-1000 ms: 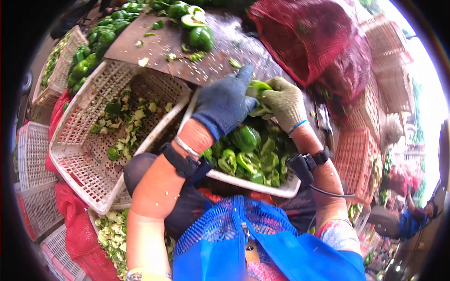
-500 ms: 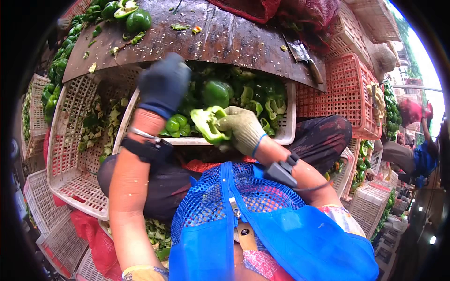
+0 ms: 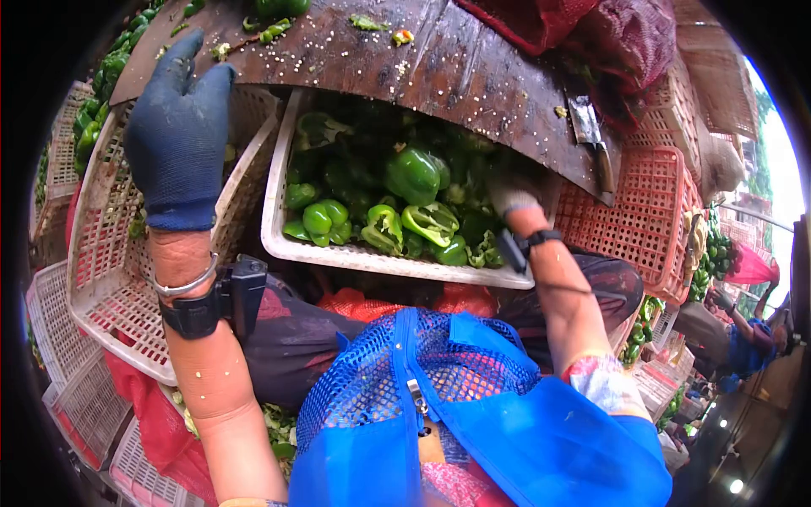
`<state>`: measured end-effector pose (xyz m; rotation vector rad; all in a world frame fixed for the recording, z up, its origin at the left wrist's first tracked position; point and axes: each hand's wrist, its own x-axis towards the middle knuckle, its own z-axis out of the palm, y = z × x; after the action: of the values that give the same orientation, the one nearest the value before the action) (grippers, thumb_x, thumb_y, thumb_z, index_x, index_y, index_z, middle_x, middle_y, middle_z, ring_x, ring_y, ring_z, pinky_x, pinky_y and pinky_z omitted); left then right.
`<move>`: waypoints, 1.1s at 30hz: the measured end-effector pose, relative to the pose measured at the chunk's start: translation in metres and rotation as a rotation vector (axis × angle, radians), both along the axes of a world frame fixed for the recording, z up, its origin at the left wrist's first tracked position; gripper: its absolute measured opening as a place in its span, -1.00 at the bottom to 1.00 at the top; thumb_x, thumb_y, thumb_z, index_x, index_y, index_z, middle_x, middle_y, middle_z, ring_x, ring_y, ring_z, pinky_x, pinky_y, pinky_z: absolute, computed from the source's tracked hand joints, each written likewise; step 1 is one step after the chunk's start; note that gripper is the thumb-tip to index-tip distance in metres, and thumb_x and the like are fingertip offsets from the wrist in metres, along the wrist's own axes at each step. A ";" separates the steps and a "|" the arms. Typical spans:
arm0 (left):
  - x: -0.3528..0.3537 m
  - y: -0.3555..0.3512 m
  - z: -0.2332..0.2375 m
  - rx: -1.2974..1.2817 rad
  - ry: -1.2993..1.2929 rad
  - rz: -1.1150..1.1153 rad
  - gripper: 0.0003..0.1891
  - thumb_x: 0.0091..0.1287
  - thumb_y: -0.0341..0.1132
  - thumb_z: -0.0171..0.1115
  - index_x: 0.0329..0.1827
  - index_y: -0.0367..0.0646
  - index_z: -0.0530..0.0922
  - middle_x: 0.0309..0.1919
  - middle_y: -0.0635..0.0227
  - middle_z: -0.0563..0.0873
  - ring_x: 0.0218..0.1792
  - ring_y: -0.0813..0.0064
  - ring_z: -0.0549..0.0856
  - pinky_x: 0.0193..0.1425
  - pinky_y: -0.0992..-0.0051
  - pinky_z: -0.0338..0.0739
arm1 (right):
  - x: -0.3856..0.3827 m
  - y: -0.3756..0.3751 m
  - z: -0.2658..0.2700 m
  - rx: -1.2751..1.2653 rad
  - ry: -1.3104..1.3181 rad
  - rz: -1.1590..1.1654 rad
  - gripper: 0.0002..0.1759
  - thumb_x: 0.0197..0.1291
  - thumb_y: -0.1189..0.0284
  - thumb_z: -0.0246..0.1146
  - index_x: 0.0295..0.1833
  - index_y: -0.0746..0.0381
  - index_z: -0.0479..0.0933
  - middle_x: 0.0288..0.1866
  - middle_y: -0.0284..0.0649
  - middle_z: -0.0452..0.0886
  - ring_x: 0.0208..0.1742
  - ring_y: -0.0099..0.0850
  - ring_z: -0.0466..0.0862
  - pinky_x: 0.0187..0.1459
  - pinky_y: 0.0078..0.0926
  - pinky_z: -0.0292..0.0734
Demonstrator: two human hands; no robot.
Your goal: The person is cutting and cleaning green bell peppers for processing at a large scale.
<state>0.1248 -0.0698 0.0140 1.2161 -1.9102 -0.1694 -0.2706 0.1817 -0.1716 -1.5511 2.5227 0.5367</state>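
My left hand (image 3: 182, 139), in a dark blue glove, is raised over the left white crate (image 3: 87, 253) near the board's edge. Its fingers are stretched apart with nothing in them. My right hand (image 3: 514, 196), in a pale glove, reaches into the right end of the middle white crate (image 3: 363, 261), under the board. Shadow and blur hide its fingers. Around it lie green bell peppers, among them a whole green pepper (image 3: 417, 176), a smaller green pepper (image 3: 326, 221) and a cut pepper half (image 3: 432, 223) showing its pale inside.
A wet wooden board (image 3: 363, 59) scattered with seeds and scraps spans the crates. On its right end lies a cleaver (image 3: 585, 120). A red crate (image 3: 629, 224) stands at the right, below a red mesh sack (image 3: 625, 42). Another person (image 3: 748, 338) is at far right.
My left hand has swung left and opened out. My right hand has moved right into the crate; the cut pepper it held is no longer visible in it. The view has shifted slightly.
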 end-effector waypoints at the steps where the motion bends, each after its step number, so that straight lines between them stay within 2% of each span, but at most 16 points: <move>1: -0.001 -0.003 -0.001 -0.012 0.010 -0.042 -0.57 0.29 -0.16 0.43 0.21 -0.04 0.71 -0.13 0.07 0.83 -0.12 0.16 0.84 0.02 0.29 0.69 | -0.039 0.012 -0.051 -0.098 0.054 0.192 -0.56 0.35 0.14 0.19 0.18 0.17 0.66 0.00 0.13 0.74 -0.07 0.04 0.77 -0.07 0.00 0.68; 3: 0.000 -0.013 -0.008 -0.012 0.051 -0.079 -0.63 0.28 -0.20 0.40 0.14 -0.07 0.73 -0.15 0.07 0.83 -0.13 0.11 0.83 0.00 0.26 0.70 | -0.072 0.025 -0.073 -0.104 0.057 0.355 -0.58 0.38 0.16 0.15 0.14 0.19 0.69 0.00 0.14 0.75 -0.09 0.06 0.79 -0.07 0.00 0.69; 6: -0.004 -0.002 0.011 0.164 0.006 -0.048 -0.61 0.34 -0.31 0.41 0.23 -0.11 0.71 0.04 0.17 0.84 0.02 0.45 0.81 0.15 0.44 0.65 | -0.069 0.019 -0.042 0.045 -0.035 0.450 -0.60 0.38 0.20 0.13 0.09 0.20 0.72 0.03 0.15 0.75 -0.09 0.07 0.79 -0.05 0.00 0.69; 8: 0.000 -0.001 0.010 0.071 0.026 -0.053 -0.62 0.32 -0.30 0.43 0.20 -0.09 0.72 0.00 0.22 0.85 -0.06 0.47 0.83 0.08 0.45 0.68 | 0.037 -0.038 0.056 0.853 0.250 0.261 -0.62 0.35 0.19 0.19 0.04 0.21 0.74 0.05 0.16 0.74 -0.08 0.06 0.78 -0.05 -0.06 0.68; 9: 0.002 0.001 0.012 0.057 0.005 -0.050 -0.63 0.32 -0.29 0.44 0.20 -0.09 0.73 -0.01 0.21 0.85 -0.07 0.46 0.83 0.07 0.45 0.68 | 0.079 -0.047 0.104 0.393 -0.046 -0.197 -0.54 0.29 0.12 0.26 0.09 0.25 0.70 0.04 0.11 0.74 -0.01 0.02 0.75 0.00 -0.11 0.66; 10: 0.004 0.003 0.015 0.041 -0.017 -0.045 -0.63 0.32 -0.29 0.44 0.19 -0.08 0.73 -0.02 0.20 0.85 -0.08 0.45 0.84 0.07 0.45 0.68 | 0.096 -0.024 0.095 -0.013 -0.031 0.038 -0.38 0.23 0.00 0.34 0.16 0.31 0.62 0.00 0.10 0.72 0.07 0.00 0.72 0.02 -0.13 0.64; 11: 0.002 0.006 0.019 0.070 0.037 0.001 -0.65 0.32 -0.29 0.44 0.15 -0.11 0.74 -0.09 0.19 0.86 -0.11 0.40 0.85 0.04 0.43 0.68 | 0.119 -0.029 0.102 -0.077 -0.308 0.037 -0.28 0.18 -0.07 0.39 0.18 0.34 0.57 -0.02 0.13 0.69 0.12 0.01 0.69 0.06 -0.07 0.62; 12: 0.001 0.007 0.022 0.087 0.073 0.004 -0.66 0.31 -0.29 0.44 0.14 -0.12 0.74 -0.11 0.18 0.86 -0.12 0.39 0.85 0.02 0.42 0.69 | 0.146 -0.028 0.087 -0.267 -0.293 0.033 -0.28 0.16 -0.09 0.41 0.12 0.36 0.59 -0.06 0.17 0.71 0.03 0.07 0.72 0.01 -0.02 0.64; 17: -0.002 0.008 0.020 0.063 0.134 -0.017 -0.66 0.29 -0.26 0.45 0.11 -0.13 0.75 -0.17 0.05 0.83 -0.17 0.19 0.85 -0.04 0.34 0.69 | 0.152 -0.120 0.026 -0.014 -0.362 0.076 -0.25 0.21 0.00 0.38 0.25 0.41 0.47 -0.14 0.19 0.75 -0.13 0.18 0.76 -0.04 0.03 0.67; 19: 0.000 0.005 0.019 -0.005 0.111 0.034 -0.66 0.27 -0.27 0.44 0.10 -0.11 0.75 -0.17 -0.04 0.80 -0.17 0.09 0.84 -0.03 0.31 0.69 | 0.156 -0.119 0.045 0.013 -0.391 0.027 -0.31 0.22 0.03 0.37 0.20 0.42 0.51 -0.12 0.20 0.75 -0.09 0.16 0.76 -0.01 0.00 0.67; 22: 0.009 -0.003 0.016 0.046 0.253 0.097 -0.63 0.27 -0.33 0.41 0.13 -0.21 0.73 -0.09 0.00 0.83 -0.12 0.17 0.84 -0.01 0.30 0.70 | 0.174 -0.096 0.105 -0.022 -0.306 0.026 -0.43 0.22 0.05 0.37 0.03 0.38 0.66 -0.07 0.15 0.76 -0.04 0.07 0.78 0.04 -0.07 0.69; 23: 0.011 -0.002 0.021 0.043 0.348 0.130 -0.67 0.23 -0.37 0.37 0.05 -0.29 0.72 -0.15 -0.07 0.81 -0.13 0.00 0.83 0.01 0.26 0.71 | 0.172 -0.090 0.117 -0.108 -0.339 0.141 -0.42 0.23 0.05 0.37 0.14 0.31 0.63 -0.03 0.13 0.76 -0.01 0.05 0.78 0.05 -0.05 0.68; 26: 0.016 -0.005 0.025 0.253 0.618 0.159 -0.65 0.26 -0.38 0.37 0.07 -0.37 0.70 -0.13 -0.07 0.82 -0.14 0.14 0.85 0.03 0.31 0.70 | 0.164 -0.127 0.147 -0.612 -0.541 0.398 -0.45 0.23 0.11 0.39 0.25 0.16 0.61 -0.04 0.00 0.77 -0.03 -0.02 0.78 0.04 -0.07 0.66; 28: 0.014 -0.005 0.029 0.385 0.725 0.126 -0.64 0.30 -0.40 0.34 0.14 -0.39 0.68 -0.13 0.04 0.83 -0.14 0.37 0.80 0.04 0.40 0.68 | 0.175 -0.197 0.184 -0.543 -0.588 0.261 -0.44 0.25 0.12 0.37 0.28 0.18 0.58 -0.05 0.03 0.76 0.00 0.01 0.76 0.05 -0.07 0.65; 30: 0.007 -0.003 0.035 0.440 0.760 0.096 -0.62 0.34 -0.44 0.29 0.20 -0.40 0.67 -0.11 0.19 0.82 -0.14 0.55 0.73 0.03 0.47 0.66 | 0.177 -0.278 0.169 -0.828 -0.507 0.443 -0.35 0.20 0.06 0.40 0.30 0.21 0.55 -0.04 0.09 0.73 0.05 0.06 0.73 0.06 -0.05 0.63; 33: 0.004 -0.003 0.033 0.458 0.683 0.054 -0.63 0.30 -0.47 0.31 0.17 -0.38 0.68 -0.09 0.17 0.82 -0.08 0.47 0.77 0.08 0.43 0.67 | 0.214 -0.369 0.176 -0.577 -0.396 0.276 -0.18 0.04 -0.05 0.48 0.34 0.21 0.52 0.03 0.13 0.71 0.12 0.06 0.71 0.13 -0.06 0.63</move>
<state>0.1286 -0.0725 0.0470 1.2785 -1.2665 -0.9100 -0.0564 -0.1872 0.0040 -1.9561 2.2658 -0.4885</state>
